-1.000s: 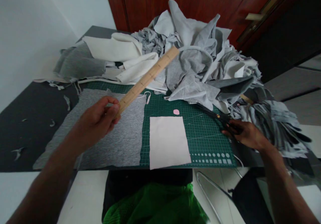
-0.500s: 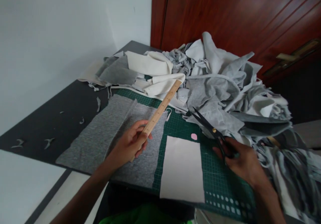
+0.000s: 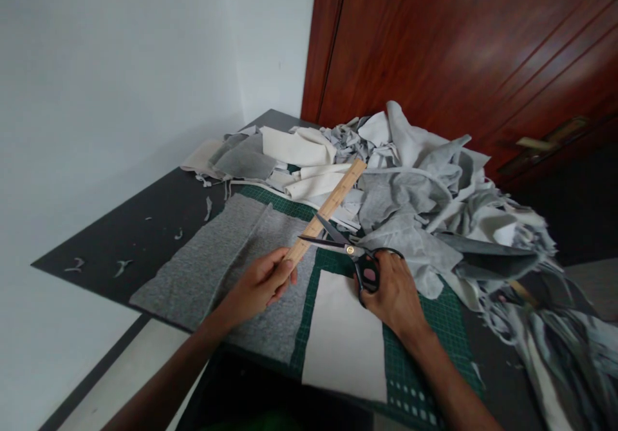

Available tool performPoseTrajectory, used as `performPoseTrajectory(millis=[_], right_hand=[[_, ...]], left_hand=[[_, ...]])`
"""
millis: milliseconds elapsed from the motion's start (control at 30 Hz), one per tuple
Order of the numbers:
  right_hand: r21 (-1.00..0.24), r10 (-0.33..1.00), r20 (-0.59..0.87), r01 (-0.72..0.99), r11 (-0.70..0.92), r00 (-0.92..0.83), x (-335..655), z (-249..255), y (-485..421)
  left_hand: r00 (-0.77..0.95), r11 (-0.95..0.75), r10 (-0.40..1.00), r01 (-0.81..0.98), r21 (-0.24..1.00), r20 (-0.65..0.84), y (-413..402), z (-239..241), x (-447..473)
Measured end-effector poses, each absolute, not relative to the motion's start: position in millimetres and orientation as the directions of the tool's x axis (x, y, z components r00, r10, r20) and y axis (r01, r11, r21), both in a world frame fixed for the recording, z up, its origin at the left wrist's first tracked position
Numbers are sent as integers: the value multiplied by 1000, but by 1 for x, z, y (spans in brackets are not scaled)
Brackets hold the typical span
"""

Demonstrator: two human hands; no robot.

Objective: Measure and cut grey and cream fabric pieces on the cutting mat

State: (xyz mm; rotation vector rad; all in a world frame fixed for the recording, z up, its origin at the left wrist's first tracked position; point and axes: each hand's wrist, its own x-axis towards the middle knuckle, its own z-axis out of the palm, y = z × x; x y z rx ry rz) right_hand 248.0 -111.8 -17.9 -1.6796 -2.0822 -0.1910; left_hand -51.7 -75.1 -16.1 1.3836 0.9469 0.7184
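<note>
My left hand (image 3: pixel 264 281) is closed round the lower end of a wooden ruler (image 3: pixel 333 202), which slants up and away to the right above a grey fabric piece (image 3: pixel 203 244). In my right hand (image 3: pixel 393 289) is a pair of black scissors (image 3: pixel 350 249), fingers in the handles. The scissor blades are spread apart and point left, overlapping the ruler in view; whether they touch it I cannot tell. Below the scissors lies a pale rectangular fabric piece (image 3: pixel 345 341) on the green cutting mat (image 3: pixel 441 328). A pink oval piece shows through a scissor handle loop.
Heaped grey and white fabric scraps (image 3: pixel 410 199) cover the back and right of the dark table (image 3: pixel 116 241). Cream folded cloth (image 3: pixel 299 146) lies at the back. Small offcuts (image 3: pixel 123 267) are scattered at the left. A wall and a red-brown door (image 3: pixel 410 44) stand behind.
My right hand has brought the scissors left, over to the ruler, and their blades have opened. My left hand still grips the ruler. The camera view has shifted a little.
</note>
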Motion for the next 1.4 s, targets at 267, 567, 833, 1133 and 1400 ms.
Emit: performPoseTrajectory(millis=[267,567,833,1133,1400], right_hand=[[-42,875,476,991,128,-93,240,-10,-115],[-91,809,559,983,-160,183,284,-14,-105],[-267,732,529,903,-336,429,342,-16,-100],[-287,698,324,769,-571,639,389,-9,-108],[-365,624,411,747,-555,664,409,-5,-112]], left_hand=[[497,36,859,182,983,-123,-76,-12,-51],[556,-45,825,243,969,-101,-74,-11,-50],[597,-58,795,245,968,-103,-71,-16,-51],[521,-38,849,222,974,-86,-69,-18,-50],[494,-34,866,214,976,-79,-69,-15,-50]])
